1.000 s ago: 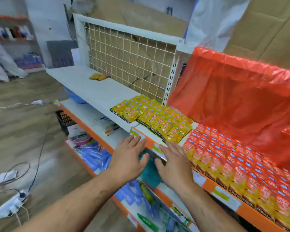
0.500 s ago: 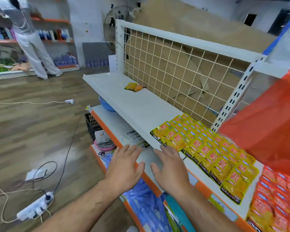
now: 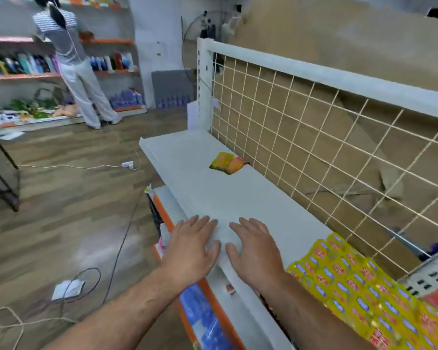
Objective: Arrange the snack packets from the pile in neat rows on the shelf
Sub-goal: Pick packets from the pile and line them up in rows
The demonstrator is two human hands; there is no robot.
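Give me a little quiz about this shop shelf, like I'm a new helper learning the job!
1. True or false: the left hand and the right hand each grip a snack packet.
2. Where do the loose packets lie? A) on the floor B) on the white shelf, beside the wire grid panel C) under the right hand
3. Fill in: the neat rows of yellow packets lie on the person's ___ side.
Key: 1 false, both hands are open and empty; 2 B; 3 right.
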